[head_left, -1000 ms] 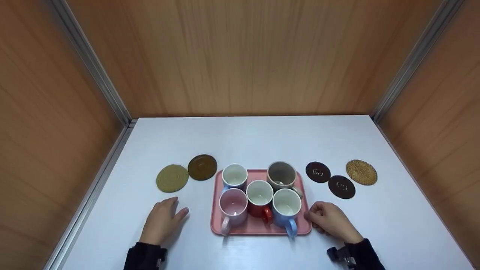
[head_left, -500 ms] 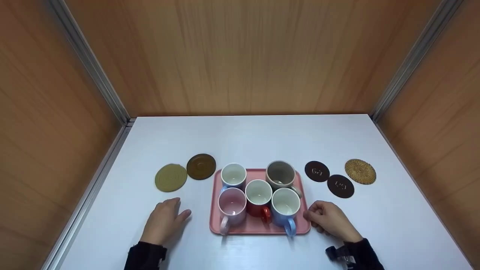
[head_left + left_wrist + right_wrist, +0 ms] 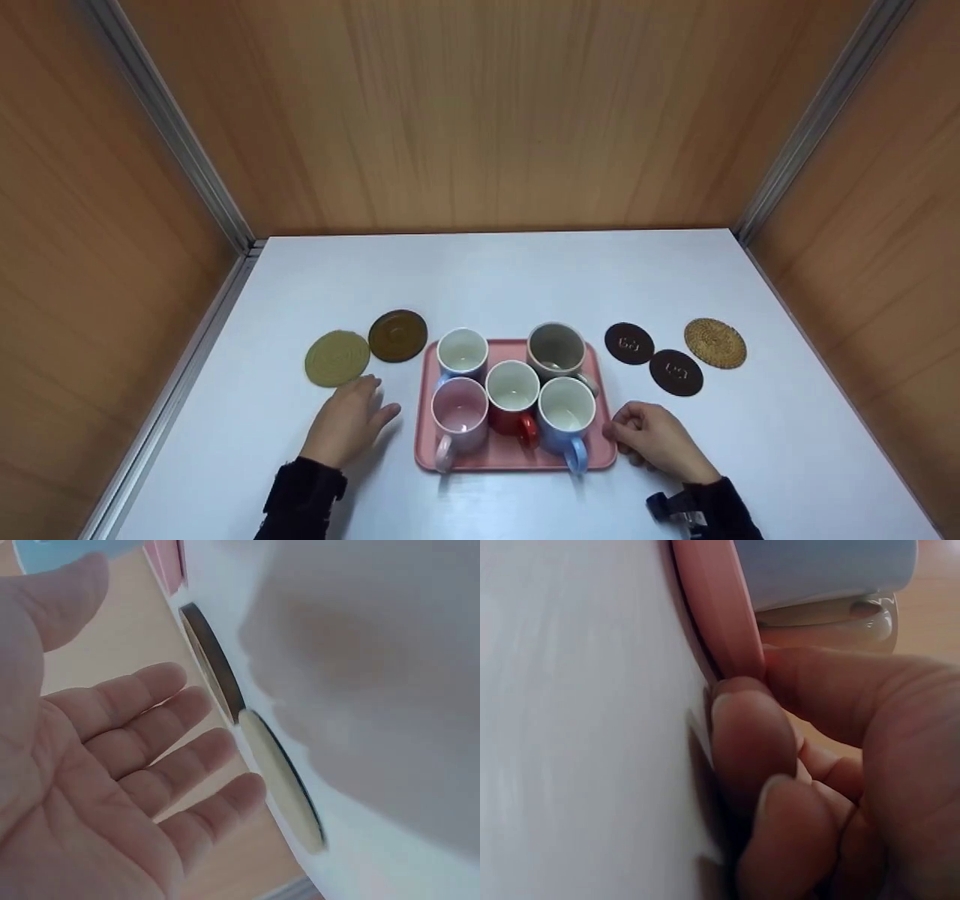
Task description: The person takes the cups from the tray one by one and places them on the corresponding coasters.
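Wood-panelled walls enclose a white desk [image 3: 495,277]. The left hand [image 3: 349,424] hovers with fingers spread and holds nothing, its fingertips just short of the olive coaster [image 3: 337,358] (a brown coaster [image 3: 397,335] lies just beyond). The right hand [image 3: 654,439], fingers curled, presses against the pink tray [image 3: 592,459] edge, five mugs between both hands
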`<state>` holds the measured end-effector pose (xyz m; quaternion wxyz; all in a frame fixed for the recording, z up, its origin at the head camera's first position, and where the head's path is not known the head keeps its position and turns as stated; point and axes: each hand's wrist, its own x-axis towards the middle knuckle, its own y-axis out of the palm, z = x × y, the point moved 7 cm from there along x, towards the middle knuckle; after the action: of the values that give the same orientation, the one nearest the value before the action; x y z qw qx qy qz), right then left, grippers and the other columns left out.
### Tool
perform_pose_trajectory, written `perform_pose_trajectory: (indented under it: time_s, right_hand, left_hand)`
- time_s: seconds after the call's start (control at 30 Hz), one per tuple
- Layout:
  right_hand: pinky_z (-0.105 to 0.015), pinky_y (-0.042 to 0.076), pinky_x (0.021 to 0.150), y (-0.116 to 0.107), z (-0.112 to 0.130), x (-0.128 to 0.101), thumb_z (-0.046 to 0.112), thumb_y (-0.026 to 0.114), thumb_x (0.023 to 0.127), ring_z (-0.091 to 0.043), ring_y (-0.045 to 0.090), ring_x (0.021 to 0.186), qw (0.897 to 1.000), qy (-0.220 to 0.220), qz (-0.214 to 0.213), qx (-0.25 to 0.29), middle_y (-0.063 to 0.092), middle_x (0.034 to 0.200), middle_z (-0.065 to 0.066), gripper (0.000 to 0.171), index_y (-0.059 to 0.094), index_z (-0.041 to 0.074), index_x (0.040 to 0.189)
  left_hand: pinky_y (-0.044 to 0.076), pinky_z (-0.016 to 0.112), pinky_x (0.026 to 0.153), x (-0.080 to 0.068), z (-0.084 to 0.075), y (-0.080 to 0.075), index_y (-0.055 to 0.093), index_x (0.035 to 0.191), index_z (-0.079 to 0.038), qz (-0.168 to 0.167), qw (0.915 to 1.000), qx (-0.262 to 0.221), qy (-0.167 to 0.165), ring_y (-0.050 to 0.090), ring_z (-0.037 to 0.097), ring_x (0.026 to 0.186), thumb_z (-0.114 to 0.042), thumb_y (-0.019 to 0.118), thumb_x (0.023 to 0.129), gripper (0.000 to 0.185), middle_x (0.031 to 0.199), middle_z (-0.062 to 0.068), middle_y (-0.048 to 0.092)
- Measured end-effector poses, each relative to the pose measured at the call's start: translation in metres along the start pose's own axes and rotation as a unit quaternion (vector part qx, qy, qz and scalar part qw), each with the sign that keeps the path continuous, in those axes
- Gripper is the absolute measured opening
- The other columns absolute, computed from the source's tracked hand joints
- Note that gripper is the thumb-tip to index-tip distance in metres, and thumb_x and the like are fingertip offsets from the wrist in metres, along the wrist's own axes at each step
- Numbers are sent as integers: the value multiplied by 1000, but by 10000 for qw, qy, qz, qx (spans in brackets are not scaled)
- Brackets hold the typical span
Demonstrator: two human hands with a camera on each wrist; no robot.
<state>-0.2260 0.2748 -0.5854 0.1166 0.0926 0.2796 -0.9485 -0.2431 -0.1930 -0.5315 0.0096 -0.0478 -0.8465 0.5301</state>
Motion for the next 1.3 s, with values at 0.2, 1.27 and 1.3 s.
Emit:
perform_pose_trajectory:
  time_s: [0.2, 1.27, 1.3]
  right_hand:
    - [-26, 50, 50, 2, 0, 1, 36, 76, 98, -12, 58, 54, 10000, 39, 44, 46, 66, 70, 0, 30, 67, 8, 96]
    - [-27, 52, 52, -1, -3, 2, 36, 77, 98, -13, 59, 56, 9997, 173, 9, 153, 66, 71, 0, 31, 68, 7, 99]
    - [-27, 52, 52, -1, -3, 2, 37, 77, 98, -13, 59, 56, 9997, 182, 14, 156, 66, 71, 0, 31, 68, 7, 99]
  left_hand:
    - [41, 61, 121, 20, -4, 7, 57, 148, 5, 117, 9999, 45, 30, 50, 46, 148, -35, 75, 100, 65, 155, 28, 56]
    - [46, 63, 117, 64, -28, 23, 62, 138, 12, -558, 9902, 766, 1030, 56, 52, 140, -14, 70, 102, 45, 148, 32, 60]
    - [46, 63, 117, 67, -28, 23, 62, 138, 12, -567, 9902, 742, 1041, 56, 52, 140, -13, 70, 102, 45, 147, 32, 60]
